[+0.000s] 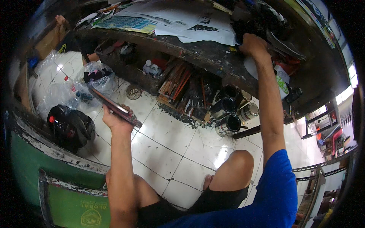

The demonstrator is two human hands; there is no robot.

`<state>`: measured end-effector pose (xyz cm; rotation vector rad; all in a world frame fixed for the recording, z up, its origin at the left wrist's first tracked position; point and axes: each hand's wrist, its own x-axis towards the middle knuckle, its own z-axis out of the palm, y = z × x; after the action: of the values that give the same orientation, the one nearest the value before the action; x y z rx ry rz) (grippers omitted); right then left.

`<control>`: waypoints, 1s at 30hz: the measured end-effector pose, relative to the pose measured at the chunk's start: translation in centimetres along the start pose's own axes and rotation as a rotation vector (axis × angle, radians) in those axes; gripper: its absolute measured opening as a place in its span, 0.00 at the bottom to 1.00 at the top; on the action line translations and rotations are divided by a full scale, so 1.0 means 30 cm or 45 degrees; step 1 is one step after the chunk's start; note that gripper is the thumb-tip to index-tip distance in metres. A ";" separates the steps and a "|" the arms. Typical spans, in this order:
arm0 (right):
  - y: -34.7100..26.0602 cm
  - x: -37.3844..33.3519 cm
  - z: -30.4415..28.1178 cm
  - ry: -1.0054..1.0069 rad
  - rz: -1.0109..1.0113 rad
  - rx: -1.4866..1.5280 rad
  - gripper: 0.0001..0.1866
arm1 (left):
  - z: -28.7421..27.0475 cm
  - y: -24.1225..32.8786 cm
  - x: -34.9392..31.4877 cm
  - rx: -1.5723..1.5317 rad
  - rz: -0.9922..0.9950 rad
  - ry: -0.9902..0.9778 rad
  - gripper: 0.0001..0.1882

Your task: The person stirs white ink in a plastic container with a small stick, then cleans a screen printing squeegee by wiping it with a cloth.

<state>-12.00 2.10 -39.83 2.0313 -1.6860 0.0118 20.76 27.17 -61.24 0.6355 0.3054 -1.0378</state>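
Observation:
In my left hand [117,119], raised over the floor, is a long flat squeegee [110,103] with a worn, stained body. My fingers wrap round its lower end, and it slants up to the left. My right hand [254,46] reaches up to the cluttered workbench [213,51], its fingers curled at a dark heap [249,28] near the white printed sheets [197,26]. Whatever those fingers hold is hidden. Beside my right forearm lie a pale round lid [251,67] and a green and white package [281,84].
Below the bench stand paint-stained cans [228,125], a bundle of wooden squeegees [176,83] and a white bottle [152,68]. Plastic bags [93,78] and a black bag [70,127] lie on the tiles at left. A green printing screen [76,201] is at lower left.

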 end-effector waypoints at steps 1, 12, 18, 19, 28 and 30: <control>0.002 0.025 0.026 -0.030 -0.008 -0.053 0.18 | 0.005 -0.001 -0.006 0.019 -0.011 -0.015 0.29; 0.095 0.094 -0.068 0.434 0.190 0.444 0.19 | -0.036 0.068 -0.003 -0.015 -0.013 -0.079 0.27; 0.086 0.100 -0.090 0.955 -0.142 0.724 0.17 | -0.018 0.071 -0.018 -0.046 -0.010 -0.056 0.27; 0.071 0.099 -0.106 0.873 -0.105 0.880 0.17 | -0.022 0.071 -0.016 -0.044 -0.005 -0.071 0.27; -0.077 0.076 -0.313 0.793 0.040 2.375 0.17 | 0.014 0.042 -0.043 -0.007 -0.008 -0.007 0.26; -0.094 0.127 -0.296 0.764 0.027 2.445 0.18 | -0.010 0.045 -0.023 -0.033 -0.024 -0.102 0.27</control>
<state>-5.82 2.24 -31.88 2.3557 -1.0808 2.7470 21.61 28.30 -60.66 0.5669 0.2550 -1.0726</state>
